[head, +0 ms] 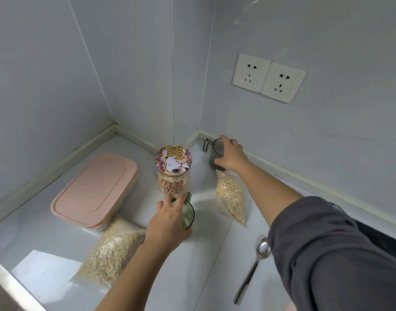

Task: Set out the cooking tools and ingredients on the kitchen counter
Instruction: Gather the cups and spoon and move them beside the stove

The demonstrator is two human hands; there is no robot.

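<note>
We're gripping the glass (pixel 188 213) in our left hand (pixel 169 223) mid-table beside the jar (pixel 173 173). Our right hand (pixel 232 157) is wrapping the cup (pixel 216 151) at the back corner. Both are probably light, slick and fragile, so we're holding them round the walls.

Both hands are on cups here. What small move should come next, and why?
Probably draw the grey measuring cup forward: the right hand grips it close by the wall, behind a bag of oats, while the left hand holds a green cup.
</note>
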